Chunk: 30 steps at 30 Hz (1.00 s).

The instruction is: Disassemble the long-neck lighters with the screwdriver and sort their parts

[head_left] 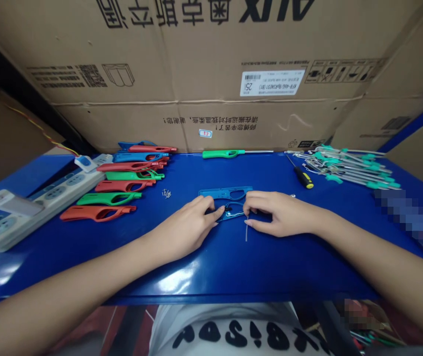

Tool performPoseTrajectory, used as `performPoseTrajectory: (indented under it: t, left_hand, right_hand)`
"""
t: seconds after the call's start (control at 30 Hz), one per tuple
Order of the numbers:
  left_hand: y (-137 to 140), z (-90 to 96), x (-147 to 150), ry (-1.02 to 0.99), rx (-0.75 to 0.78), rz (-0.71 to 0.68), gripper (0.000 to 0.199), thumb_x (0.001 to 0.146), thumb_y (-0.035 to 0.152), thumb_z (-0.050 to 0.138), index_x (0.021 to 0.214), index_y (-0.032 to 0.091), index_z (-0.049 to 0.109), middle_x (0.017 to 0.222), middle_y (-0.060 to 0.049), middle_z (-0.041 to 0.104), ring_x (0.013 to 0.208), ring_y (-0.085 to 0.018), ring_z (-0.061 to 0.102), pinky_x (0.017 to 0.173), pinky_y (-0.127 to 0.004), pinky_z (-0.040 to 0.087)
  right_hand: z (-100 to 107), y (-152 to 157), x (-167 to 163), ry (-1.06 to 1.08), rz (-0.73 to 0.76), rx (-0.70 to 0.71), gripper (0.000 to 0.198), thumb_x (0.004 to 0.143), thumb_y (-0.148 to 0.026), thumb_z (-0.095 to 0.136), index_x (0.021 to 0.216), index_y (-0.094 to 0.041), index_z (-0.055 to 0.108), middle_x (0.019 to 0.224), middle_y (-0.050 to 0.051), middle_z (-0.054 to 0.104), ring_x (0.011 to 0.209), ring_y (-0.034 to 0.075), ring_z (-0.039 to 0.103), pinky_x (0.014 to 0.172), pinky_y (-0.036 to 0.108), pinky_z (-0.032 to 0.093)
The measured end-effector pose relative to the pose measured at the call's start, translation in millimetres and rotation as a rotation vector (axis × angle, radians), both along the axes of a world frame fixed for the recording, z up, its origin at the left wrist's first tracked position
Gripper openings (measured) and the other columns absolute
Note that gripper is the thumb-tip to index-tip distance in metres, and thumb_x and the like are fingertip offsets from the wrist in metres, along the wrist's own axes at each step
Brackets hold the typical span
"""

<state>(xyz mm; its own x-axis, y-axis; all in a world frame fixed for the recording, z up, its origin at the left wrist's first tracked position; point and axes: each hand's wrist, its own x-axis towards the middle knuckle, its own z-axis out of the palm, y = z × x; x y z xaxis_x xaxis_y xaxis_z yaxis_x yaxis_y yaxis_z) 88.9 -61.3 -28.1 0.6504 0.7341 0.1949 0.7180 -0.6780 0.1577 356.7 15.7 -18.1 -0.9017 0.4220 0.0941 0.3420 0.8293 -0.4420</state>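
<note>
**Blue lighter shell pinned at mid-table**

Head view: the left hand and right hand pinch a blue lighter shell flat on the blue table. It looks light, stiff, slippery; best gripped along its edges.

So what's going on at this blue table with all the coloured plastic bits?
A person is working with both bare hands on a blue plastic shell lying on the blue table. The left hand and the right hand pinch it from either side. A second blue shell lies just behind. To the left sits a row of red, green and blue shells; a screwdriver lies to the right.
</note>
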Motion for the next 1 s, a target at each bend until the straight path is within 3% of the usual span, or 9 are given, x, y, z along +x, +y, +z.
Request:
performPoseTrajectory:
  t: [0.13,0.27,0.47,0.8,1.0]
  left_hand:
    - [-0.2,-4.9,-0.7,-0.093,-0.057,-0.035,0.041,0.102,0.012,0.040,0.141,0.016,0.052,0.126,-0.015,0.055,0.115,-0.023,0.057,0.098,-0.040,0.055]
    - [-1.1,-9.3,-0.2,-0.123,-0.081,-0.019,0.052,0.098,0.006,0.044,0.148,0.021,0.045,0.133,-0.014,0.054,0.123,-0.025,0.053,0.101,-0.043,0.053]
    - [-2.9,-8.6,-2.4,-0.120,-0.068,-0.016,0.055,0.093,-0.001,0.046,0.141,0.025,0.055,0.134,-0.012,0.053,0.121,-0.026,0.051,0.103,-0.045,0.051]
    - [-2.5,-3.2,-1.5,-0.120,-0.059,-0.001,0.039,0.097,0.003,0.045,0.130,0.017,0.061,0.129,-0.011,0.061,0.116,-0.026,0.053,0.102,-0.044,0.051]
    - [-1.9,-4.6,-2.0,-0.105,-0.035,-0.007,0.044,0.094,0.001,0.047,0.130,0.020,0.064,0.131,-0.011,0.061,0.113,-0.026,0.054,0.100,-0.044,0.052]
  right_hand:
    - [-3.4,0.1,-0.4,-0.006,-0.052,0.044,0.021,0.102,-0.035,0.049,0.091,-0.019,0.059,0.092,0.004,0.061,0.080,0.014,0.056,0.071,0.026,0.041]
    - [-8.3,1.6,-0.9,-0.035,-0.072,0.106,0.014,0.100,-0.031,0.053,0.094,-0.020,0.060,0.098,0.004,0.062,0.081,0.014,0.058,0.069,0.025,0.042]
    - [-10.9,1.5,0.7,-0.033,-0.078,0.198,0.015,0.098,-0.031,0.055,0.111,-0.023,0.060,0.117,0.005,0.061,0.082,0.014,0.063,0.066,0.025,0.044]
    - [-11.1,1.1,-0.6,-0.038,-0.028,0.261,0.017,0.101,-0.030,0.051,0.114,-0.024,0.060,0.119,0.004,0.063,0.084,0.014,0.066,0.066,0.026,0.046]
    - [-12.7,2.2,-0.5,-0.016,-0.010,0.277,0.020,0.102,-0.029,0.050,0.116,-0.025,0.062,0.119,0.005,0.065,0.089,0.015,0.067,0.067,0.026,0.047]
